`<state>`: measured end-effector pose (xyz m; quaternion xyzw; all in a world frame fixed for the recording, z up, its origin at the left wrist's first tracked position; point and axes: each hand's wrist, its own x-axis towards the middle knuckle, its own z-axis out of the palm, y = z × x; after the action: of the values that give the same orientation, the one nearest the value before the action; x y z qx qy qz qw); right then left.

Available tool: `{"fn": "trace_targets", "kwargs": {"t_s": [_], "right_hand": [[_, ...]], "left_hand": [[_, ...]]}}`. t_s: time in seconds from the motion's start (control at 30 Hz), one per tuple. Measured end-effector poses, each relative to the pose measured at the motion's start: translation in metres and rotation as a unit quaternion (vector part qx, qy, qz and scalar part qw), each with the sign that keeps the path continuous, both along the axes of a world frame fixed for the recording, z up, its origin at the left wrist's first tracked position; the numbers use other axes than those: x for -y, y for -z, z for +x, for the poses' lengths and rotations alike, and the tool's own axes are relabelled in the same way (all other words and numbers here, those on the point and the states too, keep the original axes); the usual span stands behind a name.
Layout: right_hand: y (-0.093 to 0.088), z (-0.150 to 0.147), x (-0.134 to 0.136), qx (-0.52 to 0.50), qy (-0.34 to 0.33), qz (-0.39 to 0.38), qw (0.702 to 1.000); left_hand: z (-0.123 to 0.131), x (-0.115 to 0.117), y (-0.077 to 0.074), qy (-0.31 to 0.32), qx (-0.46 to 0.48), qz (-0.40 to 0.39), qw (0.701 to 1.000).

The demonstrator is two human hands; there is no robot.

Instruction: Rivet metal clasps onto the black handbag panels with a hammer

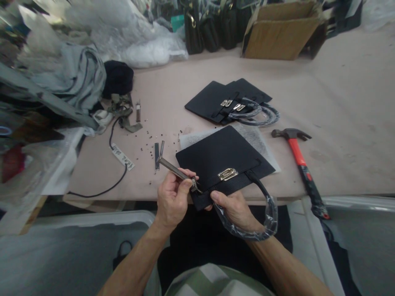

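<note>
My left hand [172,197] is closed on a slim metal bar-shaped tool [173,167], held at a slant. The tool's lower end meets the edge of a black handbag panel [220,150] near a handle base; its exact contact is hidden by my fingers. My right hand [236,209] grips the panel's near edge, thumb on top and fingers underneath. A gold clasp plate [227,174] sits on the panel's flap. From the near edge loops a black handle [270,218], partly wrapped in clear plastic, over my right wrist.
Two more black panels [212,96] lie overlapped behind, above a white sheet [247,135]. A claw hammer [298,154] rests at the right. Small dark bits and metal strips [156,156] lie left, near a tagged cord [122,157]. A cardboard box [277,39] stands at the back.
</note>
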<state>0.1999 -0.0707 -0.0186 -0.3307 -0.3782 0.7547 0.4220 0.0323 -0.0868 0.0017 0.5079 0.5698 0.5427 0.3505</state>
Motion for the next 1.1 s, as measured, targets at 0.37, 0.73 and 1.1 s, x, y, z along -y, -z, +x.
{"fn": "trace_targets", "kwargs": {"t_s": [0.37,0.73,1.1], "right_hand": [[-0.021,-0.016,-0.035,0.003,0.046,-0.011,0.999],[-0.004,-0.011,-0.047,0.157,0.037,-0.087,0.983],[-0.019,0.134,-0.041,0.561,0.044,0.096,0.821]], "left_hand": [[-0.007,-0.041,-0.012,0.016,-0.086,0.07,0.994],[-0.014,-0.069,0.03,0.062,-0.15,0.109,0.981],[-0.009,-0.067,0.036,0.103,-0.211,0.163,0.958]]}}
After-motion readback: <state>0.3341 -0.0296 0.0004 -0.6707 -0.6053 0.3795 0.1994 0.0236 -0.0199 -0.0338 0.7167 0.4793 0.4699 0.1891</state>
